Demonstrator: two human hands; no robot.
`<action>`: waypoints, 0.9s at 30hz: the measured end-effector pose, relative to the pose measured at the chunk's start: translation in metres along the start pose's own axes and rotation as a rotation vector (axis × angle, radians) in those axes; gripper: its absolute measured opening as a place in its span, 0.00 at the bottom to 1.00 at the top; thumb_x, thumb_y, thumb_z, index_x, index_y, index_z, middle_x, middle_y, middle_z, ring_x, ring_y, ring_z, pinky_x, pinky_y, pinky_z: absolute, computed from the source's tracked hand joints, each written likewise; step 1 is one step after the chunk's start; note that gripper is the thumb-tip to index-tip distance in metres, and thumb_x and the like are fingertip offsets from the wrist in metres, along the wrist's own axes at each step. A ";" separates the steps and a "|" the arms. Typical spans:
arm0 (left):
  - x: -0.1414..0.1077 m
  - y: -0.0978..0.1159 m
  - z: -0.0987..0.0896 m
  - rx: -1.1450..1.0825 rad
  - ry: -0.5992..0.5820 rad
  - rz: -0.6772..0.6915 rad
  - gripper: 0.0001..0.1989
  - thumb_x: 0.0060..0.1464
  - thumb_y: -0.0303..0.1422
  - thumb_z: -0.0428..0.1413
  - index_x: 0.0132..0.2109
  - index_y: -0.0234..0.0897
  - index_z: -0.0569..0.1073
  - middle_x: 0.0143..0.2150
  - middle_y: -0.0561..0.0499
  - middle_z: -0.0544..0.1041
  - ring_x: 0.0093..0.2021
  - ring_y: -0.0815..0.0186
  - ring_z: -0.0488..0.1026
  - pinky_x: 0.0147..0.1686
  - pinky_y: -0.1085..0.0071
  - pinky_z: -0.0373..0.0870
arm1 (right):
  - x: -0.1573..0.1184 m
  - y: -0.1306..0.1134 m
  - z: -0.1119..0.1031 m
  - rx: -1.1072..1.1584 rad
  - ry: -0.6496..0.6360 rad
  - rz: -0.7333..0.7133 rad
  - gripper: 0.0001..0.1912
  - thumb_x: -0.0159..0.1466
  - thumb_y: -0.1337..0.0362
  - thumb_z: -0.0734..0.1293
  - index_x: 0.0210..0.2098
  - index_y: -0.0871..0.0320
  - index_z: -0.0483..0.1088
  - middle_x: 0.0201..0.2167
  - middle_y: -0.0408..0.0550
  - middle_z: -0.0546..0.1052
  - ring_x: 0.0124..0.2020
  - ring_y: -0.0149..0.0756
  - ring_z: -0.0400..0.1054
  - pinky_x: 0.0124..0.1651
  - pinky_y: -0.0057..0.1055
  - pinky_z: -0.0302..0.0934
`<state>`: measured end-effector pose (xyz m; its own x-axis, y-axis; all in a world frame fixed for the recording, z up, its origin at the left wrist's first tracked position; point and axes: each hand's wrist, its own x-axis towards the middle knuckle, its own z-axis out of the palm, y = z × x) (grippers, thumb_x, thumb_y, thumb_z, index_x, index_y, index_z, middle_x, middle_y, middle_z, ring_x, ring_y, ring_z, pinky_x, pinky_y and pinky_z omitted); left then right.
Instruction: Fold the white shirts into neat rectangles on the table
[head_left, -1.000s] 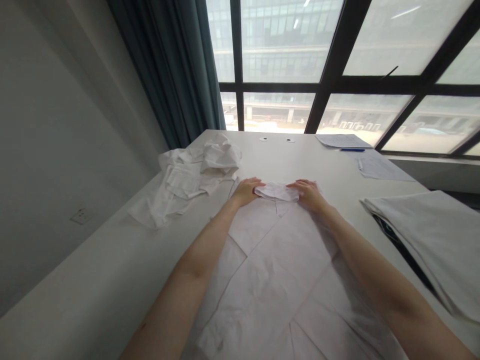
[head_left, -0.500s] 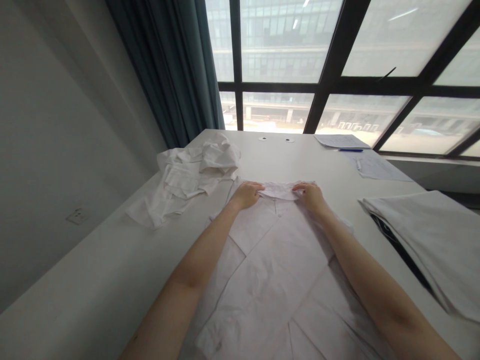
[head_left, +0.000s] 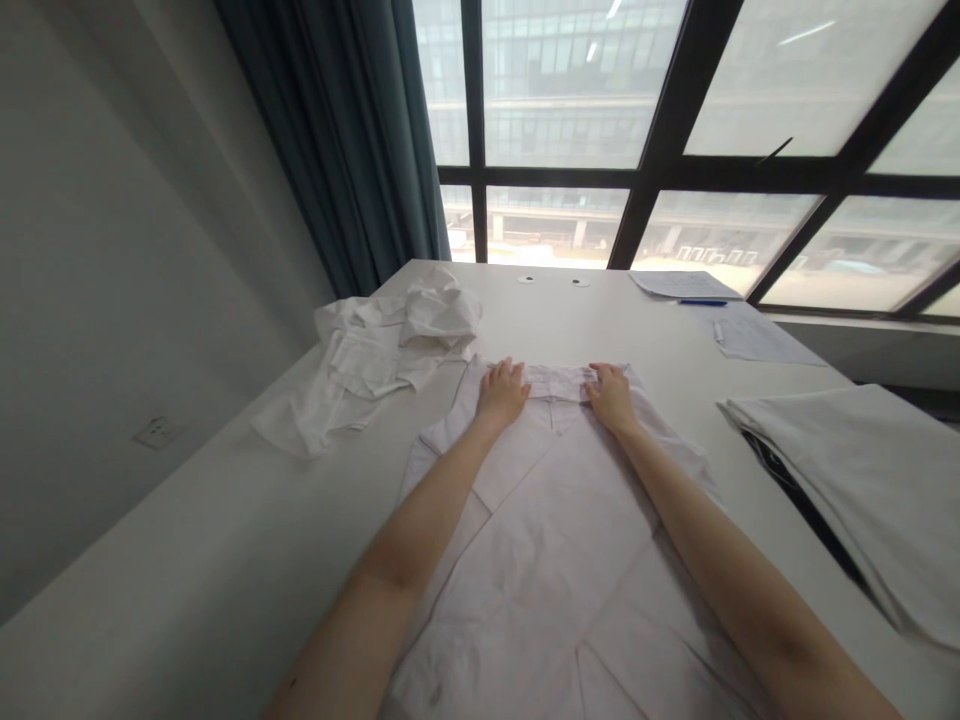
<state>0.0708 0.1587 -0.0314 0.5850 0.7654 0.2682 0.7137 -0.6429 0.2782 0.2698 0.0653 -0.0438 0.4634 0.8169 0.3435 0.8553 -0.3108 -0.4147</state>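
My left grip (head_left: pixel 502 392) and my right grip (head_left: pixel 611 396) lie open, fingers spread, pressing flat either side of the collar (head_left: pixel 555 383) of a white shirt (head_left: pixel 540 560) on the desk (head_left: pixel 570 310), with crumpled white cloth (head_left: pixel 397 350) at ten o'clock.

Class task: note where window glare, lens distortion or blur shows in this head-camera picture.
Head view: the window is overexposed, washing out the buildings outside; the wide lens slants the table edge and stretches the left forearm; the white collared shirt shows only soft shadows; the left hand and right hand look sharp.
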 end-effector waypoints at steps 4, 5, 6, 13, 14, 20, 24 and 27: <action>-0.005 -0.003 -0.008 0.046 0.177 -0.181 0.14 0.61 0.38 0.51 0.51 0.38 0.69 0.53 0.41 0.72 0.56 0.53 0.65 0.57 0.57 0.57 | -0.002 0.004 -0.006 0.011 0.046 0.087 0.22 0.63 0.62 0.59 0.55 0.58 0.67 0.45 0.56 0.75 0.48 0.47 0.67 0.52 0.43 0.59; -0.006 -0.004 -0.010 0.045 0.194 -0.205 0.13 0.61 0.39 0.52 0.50 0.38 0.69 0.51 0.41 0.73 0.55 0.53 0.65 0.56 0.57 0.58 | -0.004 0.004 -0.007 0.012 0.055 0.096 0.21 0.63 0.62 0.59 0.55 0.57 0.67 0.43 0.55 0.76 0.47 0.48 0.67 0.51 0.43 0.59; -0.007 -0.006 -0.011 0.037 0.207 -0.225 0.12 0.61 0.39 0.53 0.49 0.38 0.70 0.50 0.41 0.73 0.54 0.52 0.66 0.55 0.57 0.58 | -0.006 0.003 -0.008 0.012 0.063 0.101 0.21 0.63 0.61 0.60 0.55 0.56 0.67 0.43 0.54 0.76 0.47 0.48 0.67 0.51 0.44 0.58; -0.004 -0.020 -0.013 -0.193 0.152 -0.229 0.10 0.59 0.37 0.55 0.47 0.46 0.75 0.44 0.50 0.80 0.50 0.56 0.71 0.55 0.56 0.56 | -0.011 0.000 -0.009 0.035 0.079 0.099 0.16 0.62 0.60 0.62 0.49 0.52 0.73 0.39 0.48 0.79 0.47 0.48 0.67 0.51 0.44 0.57; -0.003 -0.021 -0.012 -0.209 0.140 -0.213 0.10 0.59 0.37 0.55 0.47 0.47 0.76 0.45 0.51 0.80 0.51 0.56 0.71 0.55 0.55 0.55 | -0.011 0.000 -0.009 0.038 0.079 0.098 0.16 0.62 0.60 0.62 0.48 0.52 0.73 0.38 0.48 0.79 0.47 0.47 0.67 0.51 0.44 0.57; -0.001 -0.025 -0.007 -0.190 0.094 -0.170 0.14 0.59 0.35 0.54 0.52 0.53 0.75 0.55 0.55 0.76 0.55 0.58 0.70 0.60 0.52 0.49 | -0.009 0.002 -0.006 0.031 0.074 0.041 0.15 0.63 0.62 0.61 0.45 0.53 0.76 0.43 0.49 0.79 0.52 0.43 0.66 0.54 0.41 0.56; -0.001 -0.026 -0.006 -0.116 0.093 -0.153 0.15 0.60 0.35 0.53 0.53 0.53 0.74 0.56 0.54 0.75 0.56 0.59 0.69 0.61 0.52 0.49 | -0.011 0.001 -0.005 -0.017 0.075 0.014 0.18 0.64 0.65 0.60 0.50 0.54 0.74 0.47 0.50 0.78 0.54 0.44 0.64 0.55 0.43 0.55; -0.003 -0.024 -0.007 -0.026 0.105 -0.139 0.15 0.59 0.36 0.54 0.53 0.49 0.74 0.56 0.50 0.74 0.56 0.57 0.67 0.61 0.52 0.50 | -0.014 -0.002 -0.005 -0.072 0.076 -0.005 0.17 0.64 0.65 0.59 0.49 0.54 0.74 0.49 0.51 0.77 0.55 0.47 0.63 0.55 0.46 0.53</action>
<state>0.0493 0.1710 -0.0324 0.4367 0.8408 0.3200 0.7738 -0.5325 0.3431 0.2625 0.0526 -0.0436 0.4732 0.7802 0.4092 0.8706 -0.3431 -0.3526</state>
